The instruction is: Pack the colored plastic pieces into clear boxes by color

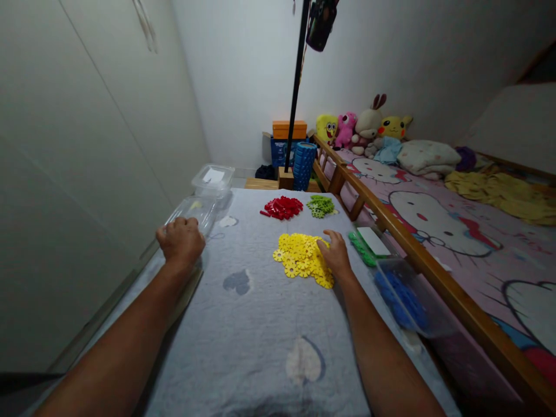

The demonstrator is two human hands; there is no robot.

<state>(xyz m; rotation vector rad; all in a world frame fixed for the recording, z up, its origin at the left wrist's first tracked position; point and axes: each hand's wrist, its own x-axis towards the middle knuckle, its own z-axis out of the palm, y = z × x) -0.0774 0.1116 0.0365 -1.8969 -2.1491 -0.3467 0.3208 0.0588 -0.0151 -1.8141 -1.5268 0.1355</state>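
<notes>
My left hand (180,242) is closed at the near edge of a clear plastic box (202,207) on the table's left side, with its fingertips partly hidden. Something small and yellowish shows inside that box. My right hand (335,253) lies at the right edge of a pile of yellow flower-shaped plastic pieces (299,255), thumb and fingers apart. Behind the yellow pile are a heap of red pieces (283,207) and a smaller heap of light green pieces (320,205).
Another clear box (214,178) holding a white paper stands at the far left. Along the right edge are a container of green pieces (364,249) and one of blue pieces (402,298). A wooden bed rail (373,202) runs beside the table; a black pole (296,87) rises behind it.
</notes>
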